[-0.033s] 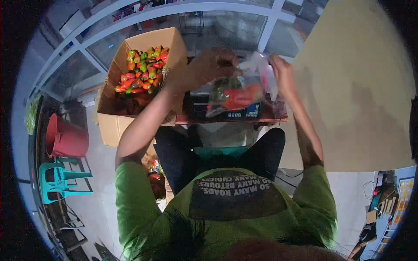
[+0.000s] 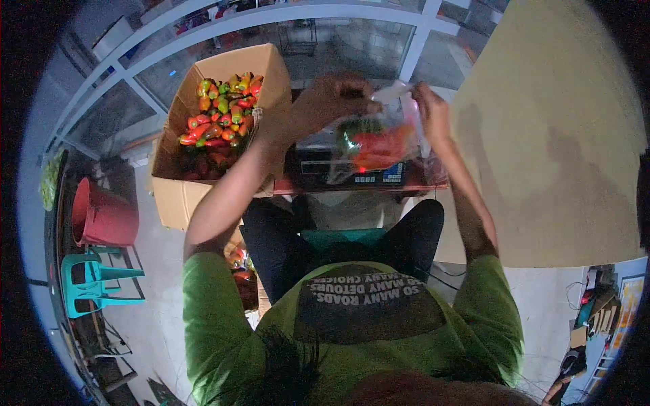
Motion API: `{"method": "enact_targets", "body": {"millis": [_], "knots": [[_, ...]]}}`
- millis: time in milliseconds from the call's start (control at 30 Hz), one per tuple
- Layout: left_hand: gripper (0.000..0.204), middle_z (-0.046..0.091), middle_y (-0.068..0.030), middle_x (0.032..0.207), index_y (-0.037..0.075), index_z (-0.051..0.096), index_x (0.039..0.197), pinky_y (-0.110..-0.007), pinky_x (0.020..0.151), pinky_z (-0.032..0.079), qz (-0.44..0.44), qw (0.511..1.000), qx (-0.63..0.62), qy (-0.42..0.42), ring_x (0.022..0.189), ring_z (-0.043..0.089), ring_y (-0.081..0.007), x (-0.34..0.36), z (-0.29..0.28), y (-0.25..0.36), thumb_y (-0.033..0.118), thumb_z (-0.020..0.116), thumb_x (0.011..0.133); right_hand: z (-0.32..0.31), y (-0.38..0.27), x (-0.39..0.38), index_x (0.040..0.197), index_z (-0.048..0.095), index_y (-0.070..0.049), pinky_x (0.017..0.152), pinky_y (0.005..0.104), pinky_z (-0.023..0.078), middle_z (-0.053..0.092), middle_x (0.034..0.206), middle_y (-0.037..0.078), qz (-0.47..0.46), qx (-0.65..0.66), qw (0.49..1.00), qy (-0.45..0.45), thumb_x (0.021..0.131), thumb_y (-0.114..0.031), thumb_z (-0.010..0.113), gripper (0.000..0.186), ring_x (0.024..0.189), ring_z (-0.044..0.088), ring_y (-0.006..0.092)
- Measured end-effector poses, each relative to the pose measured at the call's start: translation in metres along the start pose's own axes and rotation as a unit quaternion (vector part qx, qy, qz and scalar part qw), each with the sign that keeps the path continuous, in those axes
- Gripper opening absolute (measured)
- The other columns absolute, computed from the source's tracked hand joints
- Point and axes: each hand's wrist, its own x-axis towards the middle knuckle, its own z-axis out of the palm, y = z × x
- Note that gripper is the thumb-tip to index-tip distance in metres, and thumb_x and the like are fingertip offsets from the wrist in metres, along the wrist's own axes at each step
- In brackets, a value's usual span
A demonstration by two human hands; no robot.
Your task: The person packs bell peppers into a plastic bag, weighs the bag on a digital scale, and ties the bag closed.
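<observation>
Between my two hands hangs a clear plastic bag (image 2: 382,147) with red and green peppers inside, over a dark digital scale (image 2: 313,168). My left hand (image 2: 340,101) is closed on the left side of the bag's gathered top. At the right side of that top, my right hand (image 2: 431,111) pinches the plastic between bent fingers. The bag and my left hand partly cover the scale. To the left of my left forearm, a tall open cardboard box (image 2: 271,78) holds many red, green and orange peppers (image 2: 223,108).
The scale rests on a reddish-brown low table (image 2: 433,183). A large tan board (image 2: 555,155) stands on the right. At the left are a red bin (image 2: 108,213) and a turquoise plastic stool (image 2: 84,284). A glazed metal frame (image 2: 318,17) runs along the far side.
The bag has shifted slightly to the right and its peppers show more sharply. My right hand has moved a little to the left, with its grip kept.
</observation>
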Motion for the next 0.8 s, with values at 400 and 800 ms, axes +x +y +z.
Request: {"method": "enact_targets", "body": {"millis": [400,800], "knots": [[0.019,0.058,-0.0090,0.069,0.001,0.059,0.073,-0.027,0.057,0.042,-0.126,0.936,0.012,0.327,0.062,0.055,-0.0161,0.021,0.042,-0.109,0.019,0.063,0.067,0.121,-0.096,-0.063,0.091,0.045,0.002,0.064,0.0381,0.038,0.051,0.081,0.022,0.161,0.160,0.974,0.023,0.084,-0.014,0.037,0.020,0.077,0.049,0.0374],[0.015,0.058,-0.0135,0.075,0.002,0.056,0.078,-0.030,0.062,0.044,-0.022,0.967,0.122,0.221,0.071,0.057,-0.0248,-0.016,0.040,-0.057,0.011,0.060,0.066,-0.012,-0.034,0.001,0.078,0.050,0.002,0.065,0.0263,0.038,0.050,0.074,0.011,-0.010,0.107,0.990,-0.088,0.073,-0.004,0.049,0.008,0.070,0.048,0.0210]]}}
